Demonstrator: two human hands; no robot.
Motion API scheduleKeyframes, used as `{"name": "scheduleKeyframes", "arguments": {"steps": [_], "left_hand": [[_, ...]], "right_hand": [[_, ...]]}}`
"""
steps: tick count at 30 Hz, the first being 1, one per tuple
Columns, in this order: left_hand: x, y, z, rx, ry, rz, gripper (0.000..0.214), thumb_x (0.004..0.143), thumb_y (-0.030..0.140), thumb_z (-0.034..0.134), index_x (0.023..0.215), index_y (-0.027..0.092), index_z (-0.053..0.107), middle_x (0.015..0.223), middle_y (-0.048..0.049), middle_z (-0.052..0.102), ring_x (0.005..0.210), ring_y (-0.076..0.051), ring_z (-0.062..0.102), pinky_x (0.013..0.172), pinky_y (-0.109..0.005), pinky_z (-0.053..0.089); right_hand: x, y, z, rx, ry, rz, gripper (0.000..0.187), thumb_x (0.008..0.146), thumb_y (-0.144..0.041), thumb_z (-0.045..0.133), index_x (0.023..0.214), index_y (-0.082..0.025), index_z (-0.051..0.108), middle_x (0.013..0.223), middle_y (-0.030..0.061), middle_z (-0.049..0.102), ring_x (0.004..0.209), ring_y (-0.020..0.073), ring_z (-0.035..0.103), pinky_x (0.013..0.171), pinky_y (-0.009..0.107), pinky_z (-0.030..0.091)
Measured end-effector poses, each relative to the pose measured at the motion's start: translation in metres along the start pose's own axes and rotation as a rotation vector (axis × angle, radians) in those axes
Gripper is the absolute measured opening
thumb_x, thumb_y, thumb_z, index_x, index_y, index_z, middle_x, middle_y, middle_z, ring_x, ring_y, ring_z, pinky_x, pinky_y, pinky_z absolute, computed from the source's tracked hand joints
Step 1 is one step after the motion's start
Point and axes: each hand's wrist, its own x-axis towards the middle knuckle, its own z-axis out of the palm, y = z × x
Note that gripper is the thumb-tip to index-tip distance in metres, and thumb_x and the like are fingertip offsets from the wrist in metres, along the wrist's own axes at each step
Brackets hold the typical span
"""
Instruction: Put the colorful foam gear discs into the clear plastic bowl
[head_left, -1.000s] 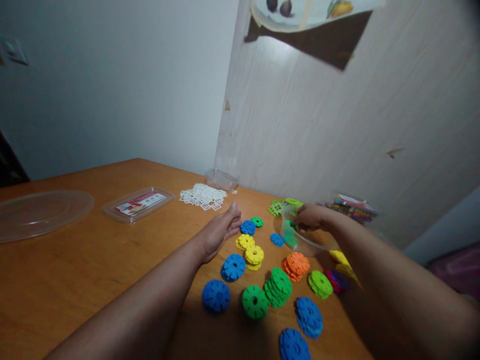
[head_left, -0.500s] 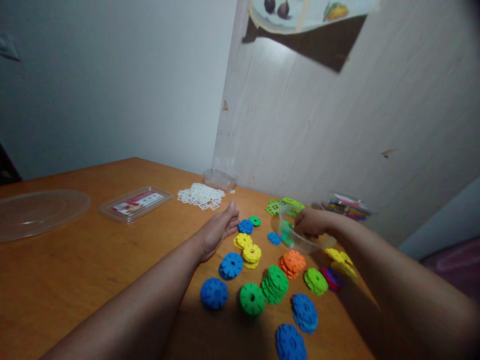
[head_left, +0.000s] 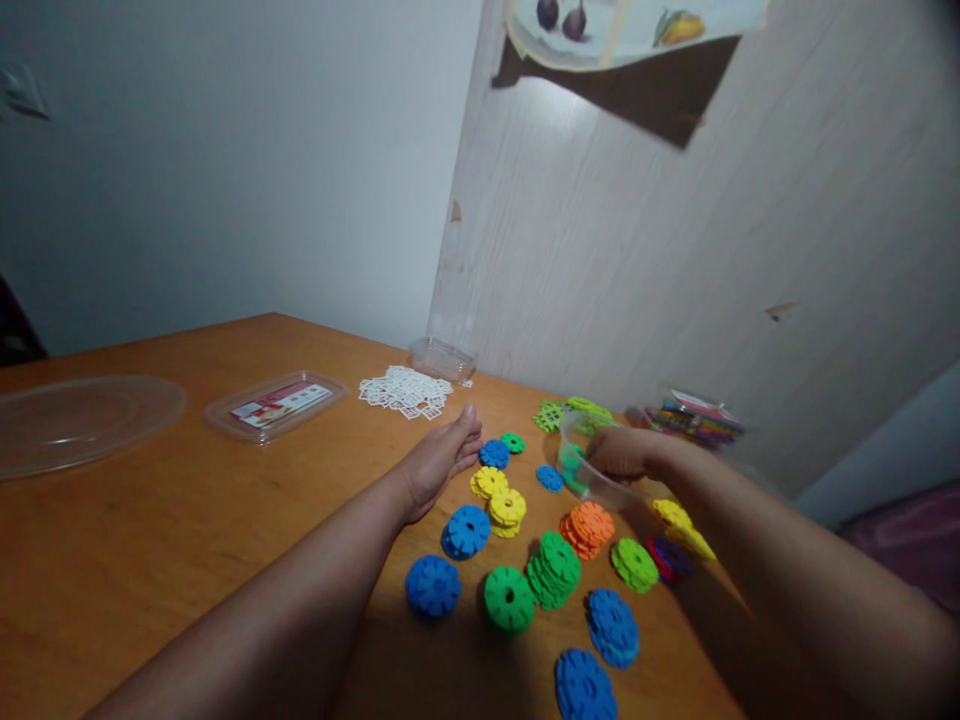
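My right hand [head_left: 619, 455] reaches down into a clear plastic tub [head_left: 592, 490], its fingertips hidden inside. Green discs [head_left: 574, 468] show through the tub's wall beside it. On the table my left hand [head_left: 446, 460] rests on its edge, fingers extended and thumb up, holding nothing. Close to its fingertips lie a blue notched disc stack [head_left: 494, 454] and a small green disc [head_left: 513, 442]. Nearer to me stand stacks of yellow discs [head_left: 508, 508], orange discs [head_left: 587, 528], green discs [head_left: 554, 570] and blue discs [head_left: 433, 586].
White lattice pieces [head_left: 405, 388] lie heaped before a clear box [head_left: 442, 358]. Two clear lids, one rectangular [head_left: 277, 405] and one round [head_left: 82, 425], lie at the left. Lime pieces [head_left: 549, 415] and a colourful pack [head_left: 694, 418] are by the wall.
The whole view has shifted slightly. My right hand stays in the tub with a small change of pose, and my left hand keeps its place beside the blue discs.
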Motion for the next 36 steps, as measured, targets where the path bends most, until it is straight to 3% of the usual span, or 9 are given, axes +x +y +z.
{"name": "scheduleKeyframes", "arguments": {"steps": [5, 10, 15, 19, 22, 28, 36], "left_hand": [[-0.001, 0.001, 0.000, 0.000, 0.005, -0.005, 0.079, 0.091, 0.069, 0.049, 0.144, 0.011, 0.050, 0.155, -0.0222, 0.042, 0.139, -0.031, 0.048, 0.116, -0.040, 0.040], [0.001, 0.001, 0.000, -0.014, 0.007, -0.011, 0.079, 0.090, 0.069, 0.051, 0.142, 0.010, 0.052, 0.155, -0.0230, 0.042, 0.139, -0.031, 0.048, 0.115, -0.040, 0.041], [0.002, 0.000, -0.001, -0.025, 0.009, -0.009, 0.079, 0.089, 0.069, 0.053, 0.141, 0.009, 0.052, 0.155, -0.0236, 0.042, 0.139, -0.031, 0.048, 0.115, -0.040, 0.041], [0.002, 0.000, -0.002, -0.012, 0.005, -0.004, 0.081, 0.090, 0.069, 0.052, 0.143, 0.008, 0.049, 0.156, -0.0235, 0.041, 0.138, -0.030, 0.049, 0.115, -0.039, 0.041], [0.001, -0.001, -0.002, -0.010, -0.004, 0.002, 0.081, 0.090, 0.069, 0.052, 0.143, 0.008, 0.049, 0.155, -0.0231, 0.042, 0.138, -0.030, 0.049, 0.115, -0.038, 0.041], [0.001, -0.001, -0.003, -0.009, -0.004, -0.005, 0.078, 0.090, 0.068, 0.051, 0.141, 0.008, 0.051, 0.156, -0.0232, 0.041, 0.139, -0.030, 0.048, 0.115, -0.038, 0.041], [0.004, -0.003, -0.007, -0.024, -0.011, -0.004, 0.080, 0.088, 0.069, 0.055, 0.140, 0.009, 0.053, 0.154, -0.0236, 0.044, 0.139, -0.030, 0.049, 0.116, -0.039, 0.040]], "right_hand": [[0.005, 0.005, 0.002, 0.037, 0.030, 0.018, 0.021, 0.068, -0.028, 0.076, 0.058, -0.016, 0.062, 0.050, 0.0030, 0.054, 0.049, 0.0136, 0.049, 0.044, 0.024, 0.037], [0.007, 0.003, -0.002, 0.044, 0.121, 0.021, 0.008, 0.067, -0.021, 0.072, 0.070, -0.014, 0.068, 0.060, 0.0011, 0.061, 0.054, 0.0119, 0.054, 0.049, 0.022, 0.040], [0.012, -0.003, -0.003, 0.021, 0.236, -0.021, 0.015, 0.065, -0.019, 0.071, 0.080, -0.015, 0.071, 0.073, 0.0024, 0.066, 0.068, 0.0151, 0.059, 0.054, 0.022, 0.038], [0.017, -0.005, 0.001, 0.042, 0.238, -0.051, 0.013, 0.061, -0.014, 0.073, 0.073, -0.015, 0.069, 0.069, 0.0010, 0.064, 0.068, 0.0145, 0.057, 0.054, 0.022, 0.036], [0.018, -0.001, 0.002, 0.118, 0.217, -0.053, 0.008, 0.067, -0.018, 0.072, 0.068, -0.015, 0.065, 0.061, -0.0019, 0.057, 0.057, 0.0104, 0.051, 0.050, 0.020, 0.034], [0.012, 0.017, -0.009, 0.290, 0.203, -0.023, 0.024, 0.085, -0.032, 0.061, 0.067, -0.017, 0.056, 0.050, -0.0057, 0.044, 0.040, 0.0065, 0.035, 0.040, 0.021, 0.025], [0.019, 0.013, -0.013, 0.223, 0.299, 0.088, 0.031, 0.089, -0.031, 0.063, 0.063, -0.014, 0.060, 0.050, -0.0023, 0.051, 0.042, 0.0078, 0.042, 0.043, 0.023, 0.032]]}}
